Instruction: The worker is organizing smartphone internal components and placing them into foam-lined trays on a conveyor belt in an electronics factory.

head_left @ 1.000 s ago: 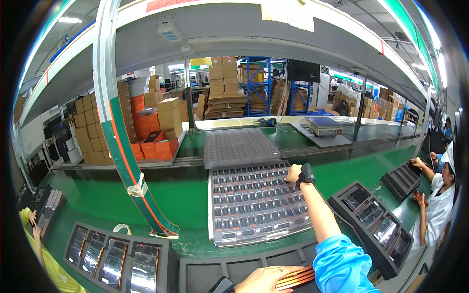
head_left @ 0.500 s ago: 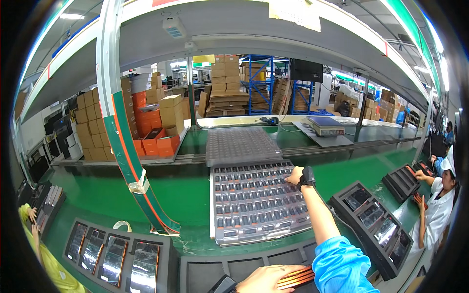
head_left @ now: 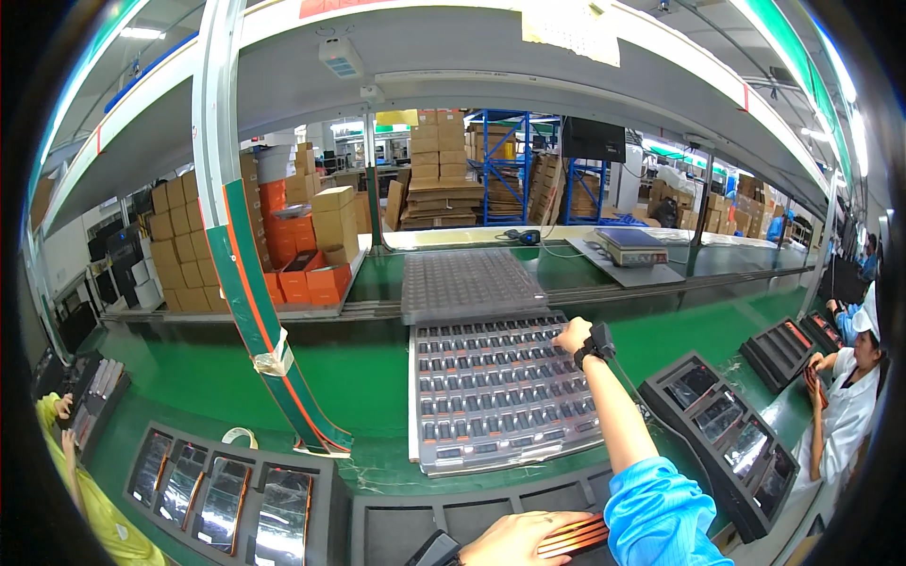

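Observation:
My left hand [head_left: 514, 540] is low in the middle, its fingers closed over a stack of flat, dark slabs with orange edges [head_left: 574, 538], which look like phones. My right hand [head_left: 573, 335] reaches to the far right part of a clear plastic tray [head_left: 528, 453]. Its fingers are drawn together at the tray's pockets, and whatever is between them is hidden. Rows of small dark parts with orange bits [head_left: 462, 384] fill the tray. Below it sits a black foam tray [head_left: 401, 522] with bare compartments, partly covered by my left hand and right sleeve.
Black foam trays holding phones stand at left [head_left: 226, 500] and right [head_left: 722, 424]. An empty-looking clear tray [head_left: 472, 278] lies behind the filled one. A taped post [head_left: 255, 302] rises at left. A scale [head_left: 630, 247] sits on the back shelf. Co-workers [head_left: 845, 406] are at both sides.
The whole view has shifted slightly. My right hand stays at nearly the same spot on the tray, and my left hand remains on the stack. The right co-worker's hand has come down to a phone.

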A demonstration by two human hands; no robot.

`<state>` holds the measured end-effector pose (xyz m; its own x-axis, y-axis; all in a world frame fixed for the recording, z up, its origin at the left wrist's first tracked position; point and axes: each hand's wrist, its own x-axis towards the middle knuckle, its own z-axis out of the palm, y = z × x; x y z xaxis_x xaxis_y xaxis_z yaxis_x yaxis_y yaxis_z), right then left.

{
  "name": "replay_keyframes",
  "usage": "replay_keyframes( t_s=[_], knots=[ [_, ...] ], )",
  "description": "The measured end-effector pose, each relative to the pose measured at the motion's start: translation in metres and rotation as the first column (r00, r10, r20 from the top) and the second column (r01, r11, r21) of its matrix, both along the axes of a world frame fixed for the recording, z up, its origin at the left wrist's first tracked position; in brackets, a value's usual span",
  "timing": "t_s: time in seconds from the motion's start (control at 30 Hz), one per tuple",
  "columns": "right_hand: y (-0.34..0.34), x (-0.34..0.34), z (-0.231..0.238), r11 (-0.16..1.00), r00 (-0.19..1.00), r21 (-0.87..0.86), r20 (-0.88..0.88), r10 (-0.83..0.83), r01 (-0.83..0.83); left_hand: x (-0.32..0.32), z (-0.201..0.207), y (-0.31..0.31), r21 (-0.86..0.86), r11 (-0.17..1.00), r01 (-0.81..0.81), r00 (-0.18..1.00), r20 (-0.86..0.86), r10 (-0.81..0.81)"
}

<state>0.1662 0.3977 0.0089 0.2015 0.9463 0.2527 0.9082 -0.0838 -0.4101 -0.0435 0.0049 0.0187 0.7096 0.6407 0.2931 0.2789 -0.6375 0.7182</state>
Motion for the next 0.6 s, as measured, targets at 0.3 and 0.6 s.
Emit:
replay_keyframes(
  t_s=[0.3, 0.6],
  knots=[
    [0.002, -0.004, -0.007, 0.985, 0.967, -0.110, 0.204, 0.150, -0.129, -0.001, -0.003, 0.001, 0.008, 1.000, 0.008, 1.000, 0.010, -0.008],
    [-0.038, -0.026, 0.024, 0.993, 0.966, -0.095, 0.244, 0.092, -0.070, 0.000, -0.006, 0.002, 0.027, 1.000, -0.008, 1.000, 0.016, 0.008]
  ],
)
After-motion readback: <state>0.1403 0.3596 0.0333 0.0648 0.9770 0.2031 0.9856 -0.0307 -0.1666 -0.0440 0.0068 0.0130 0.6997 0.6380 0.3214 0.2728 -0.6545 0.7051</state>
